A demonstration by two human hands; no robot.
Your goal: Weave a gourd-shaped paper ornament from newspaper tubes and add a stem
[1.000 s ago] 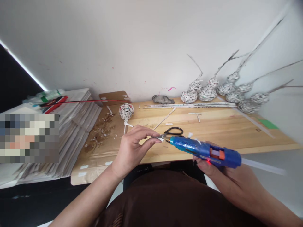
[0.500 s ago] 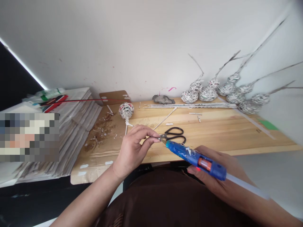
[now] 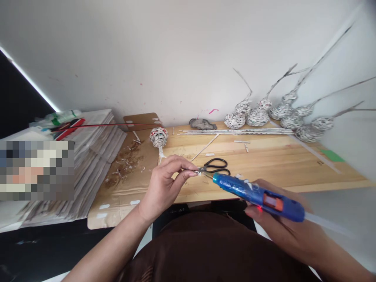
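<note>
My right hand (image 3: 282,219) is wrapped round a blue hot glue gun (image 3: 243,191), with a clear glue stick (image 3: 326,227) jutting from its rear. The gun's nozzle points left, a short gap away from my left fingertips. My left hand (image 3: 173,180) is closed in a pinch on a small piece of printed paper (image 3: 198,172); most of the piece is hidden by the fingers. Beyond that hand lies a woven paper ball (image 3: 159,137), its narrow neck reaching toward my knuckles. Black-handled scissors (image 3: 216,166) rest on the table just behind the nozzle, blades partly hidden.
Several woven paper gourd shapes (image 3: 257,113) with long stems stand along the wall at right. Rolled paper sticks (image 3: 235,132) and a grey lump (image 3: 202,123) lie at the back. Stacked paper (image 3: 96,156) and scrap-strewn cardboard (image 3: 117,203) are on the left.
My right hand has drawn the glue gun back to the right, so its nozzle has come away from my left fingertips. The paper ball has shifted slightly right.
</note>
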